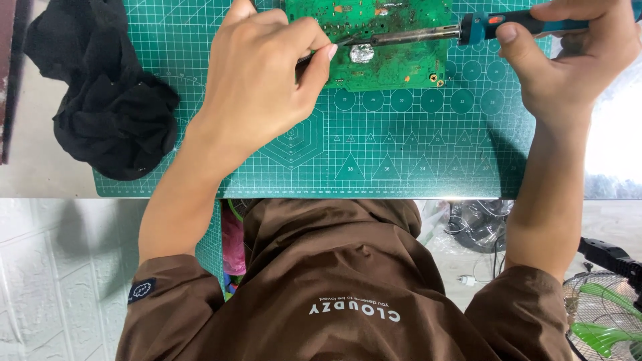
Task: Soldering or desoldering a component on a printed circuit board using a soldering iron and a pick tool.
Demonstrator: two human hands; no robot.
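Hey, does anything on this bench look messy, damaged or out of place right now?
Two things stand out. The green circuit board shows brownish scorched-looking patches near the silvery blob by the blue-handled soldering iron. A crumpled black cloth lies half on the green cutting mat, half on the table.

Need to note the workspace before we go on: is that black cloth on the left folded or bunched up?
Bunched up. The black cloth lies in a crumpled heap with irregular folds, half on the green cutting mat, half off its left edge.
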